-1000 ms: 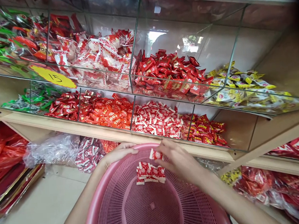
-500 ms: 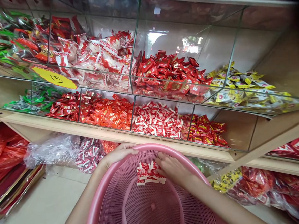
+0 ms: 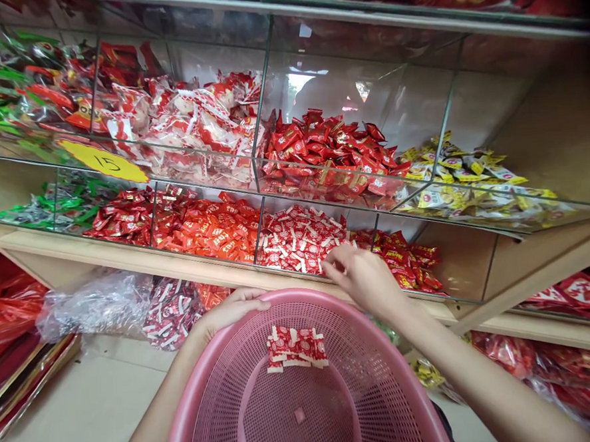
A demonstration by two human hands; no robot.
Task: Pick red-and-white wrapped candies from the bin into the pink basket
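"When you looked across with twelve o'clock toward the candy shelves, where was the person's left hand?"

"At eleven on the rim of the pink plastic mesh basket, its fingers hooked over the edge and gripping it."

"And the right hand?"

"At one, just past the rim, by the near side of a heap of red-and-white wrapped candies. Its thumb and forefinger stood narrowly apart; I couldn't tell whether they touched a candy."

"Did the basket hold some?"

"Yes, a small cluster of matching packets, close together at twelve inside."

"What surrounded the heap?"

"Orange-red wrapped candies at nine, red-and-yellow packets past three, and a yellow price card marked 15 toward ten."
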